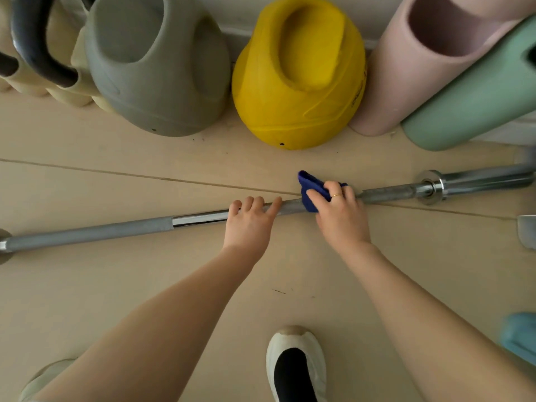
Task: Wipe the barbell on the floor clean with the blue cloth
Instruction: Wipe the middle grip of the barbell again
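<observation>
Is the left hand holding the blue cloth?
No, the right hand presses the blue cloth on the barbell; the left hand is bare.

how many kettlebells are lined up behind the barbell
2 clearly: a grey kettlebell left of centre and a yellow kettlebell beside it. A dark handle at far left may be another, mostly cut off.

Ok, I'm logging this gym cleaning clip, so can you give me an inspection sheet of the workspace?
Surface: pale wood floor, a few dark specks.
Job's things: barbell lying on the floor; blue cloth wrapped over its shaft.
Clutter: grey kettlebell, yellow kettlebell, pink roller and green roller along the wall.
Grippers: left hand rests on the shaft; right hand presses the cloth onto the bar.
Cables: nothing seen.
Surroundings: white shoe near the bottom edge.
</observation>
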A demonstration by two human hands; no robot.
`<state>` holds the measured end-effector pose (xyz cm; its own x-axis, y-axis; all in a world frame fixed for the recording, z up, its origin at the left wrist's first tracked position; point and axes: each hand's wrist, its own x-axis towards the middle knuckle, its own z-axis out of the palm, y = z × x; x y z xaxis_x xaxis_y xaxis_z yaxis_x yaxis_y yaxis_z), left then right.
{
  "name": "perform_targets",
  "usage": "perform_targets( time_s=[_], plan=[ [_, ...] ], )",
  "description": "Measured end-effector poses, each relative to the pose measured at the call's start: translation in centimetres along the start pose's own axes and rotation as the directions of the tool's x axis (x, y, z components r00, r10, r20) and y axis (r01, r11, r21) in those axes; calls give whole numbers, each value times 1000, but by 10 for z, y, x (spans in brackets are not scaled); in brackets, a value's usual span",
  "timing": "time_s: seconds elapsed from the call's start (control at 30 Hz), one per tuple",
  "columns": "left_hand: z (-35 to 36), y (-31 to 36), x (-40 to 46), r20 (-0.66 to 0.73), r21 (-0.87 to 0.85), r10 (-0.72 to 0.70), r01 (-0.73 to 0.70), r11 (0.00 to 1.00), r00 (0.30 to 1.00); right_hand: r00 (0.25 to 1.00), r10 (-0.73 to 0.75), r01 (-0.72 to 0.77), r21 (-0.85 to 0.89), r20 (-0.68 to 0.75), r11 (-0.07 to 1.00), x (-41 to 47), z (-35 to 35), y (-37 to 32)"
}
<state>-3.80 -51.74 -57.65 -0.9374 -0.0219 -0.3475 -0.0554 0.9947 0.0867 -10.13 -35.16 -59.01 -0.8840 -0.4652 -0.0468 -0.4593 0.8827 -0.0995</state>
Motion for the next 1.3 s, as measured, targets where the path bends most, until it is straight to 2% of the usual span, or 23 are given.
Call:
perform_targets(
  time_s=[0.07,0.13,0.2,0.27,0.33,0.4,0.47,0.53,0.6,0.7,0.73,0.8,0.87,0.93,1.0,1.07,1.13,1.2,1.23,1.27,1.3],
  plan=[
    [-2,3,-1,35,5,-7,7,1000,999,983,179,-180,32,28,983,3,-9,30],
    [-4,5,-1,6,50,26,-26,998,1000,899,438,-439,46,23,897,-1,-16,62],
    [0,10,3,-88,145,92,-79,986,992,852,523,-523,39,12,851,-3,-15,71],
    [1,15,5,-103,176,136,-116,977,985,892,451,-451,62,19,890,-2,-12,60],
    [1,18,6,-85,193,123,-105,976,989,966,254,-256,80,43,963,-7,-9,52],
    [-3,19,11,-106,231,142,-115,966,984,989,132,-135,39,62,990,-9,-11,67],
    [-13,23,12,-65,227,161,-143,963,985,962,270,-271,6,48,963,-7,-18,97],
    [-17,23,15,31,151,126,-130,980,991,862,505,-506,22,34,862,-4,-21,116],
    [-15,21,17,22,142,60,-62,988,998,814,580,-581,84,41,810,0,-20,105],
    [-17,23,16,-4,166,85,-83,983,996,905,423,-423,198,40,884,-7,-13,66],
    [-15,21,16,-51,174,108,-98,980,993,931,361,-363,225,48,904,-12,-11,59],
    [-9,17,14,-53,196,125,-112,974,991,949,310,-316,195,61,928,-13,-11,66],
    [-12,15,14,-38,171,114,-106,980,993,911,412,-411,127,19,903,-6,-12,93],
    [-10,12,16,-81,156,124,-110,982,989,824,566,-562,118,-8,819,0,-14,114],
    [-11,16,17,-107,128,116,-102,986,987,781,624,-620,123,0,775,2,-13,113],
    [-10,19,17,-122,123,107,-92,988,987,835,549,-548,114,32,828,1,-10,92],
    [-10,20,16,-102,121,103,-91,989,989,925,375,-379,136,53,915,-6,-8,76],
    [-8,15,16,-112,123,119,-106,987,986,974,224,-226,110,37,968,-12,-7,82],
    [-7,13,16,-116,121,124,-110,987,985,977,214,-215,86,22,973,-12,-8,90],
    [-8,12,15,-113,114,123,-110,987,986,962,274,-273,82,7,958,-11,-9,95],
    [-8,11,15,-109,104,113,-102,989,988,919,394,-391,100,-7,915,-10,-10,95]
  ],
)
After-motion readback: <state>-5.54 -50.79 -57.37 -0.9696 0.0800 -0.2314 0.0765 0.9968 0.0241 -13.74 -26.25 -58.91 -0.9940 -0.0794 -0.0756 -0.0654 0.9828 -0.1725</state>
